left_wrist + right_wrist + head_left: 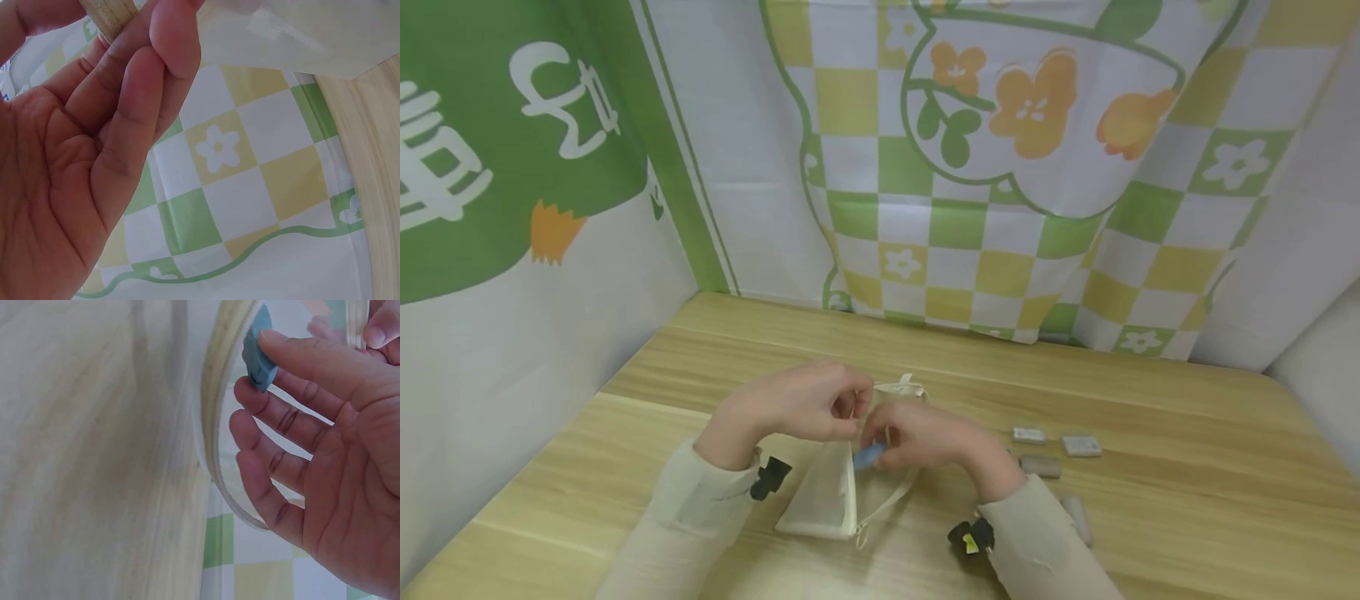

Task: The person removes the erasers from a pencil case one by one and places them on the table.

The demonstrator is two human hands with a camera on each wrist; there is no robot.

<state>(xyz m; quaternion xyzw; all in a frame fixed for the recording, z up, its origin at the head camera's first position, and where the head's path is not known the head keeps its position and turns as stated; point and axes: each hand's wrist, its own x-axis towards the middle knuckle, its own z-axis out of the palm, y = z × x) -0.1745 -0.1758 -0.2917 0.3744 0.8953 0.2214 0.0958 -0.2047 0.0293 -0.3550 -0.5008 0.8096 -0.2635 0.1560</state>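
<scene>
A pale, see-through zip pouch (820, 500) stands on the wooden table in front of the person, its zipped mouth spread apart. With fingertips curled at the far part of the mouth, the left hand (797, 406) grips the zipper edge (111, 17), which shows between its fingers in the left wrist view. The right hand (932, 435) pinches a small blue piece (259, 356) between thumb and fingers, inside the loop of the open zipper (215, 406). What kind of thing the blue piece is, I cannot tell.
Right of the pouch lie two small whitish blocks (1028, 435) and two grey-brown cylinders (1040, 467), one partly behind the right sleeve (1037, 525). A patterned curtain (955, 267) hangs along the table's back edge, and a green and white cloth (550, 275) along the left.
</scene>
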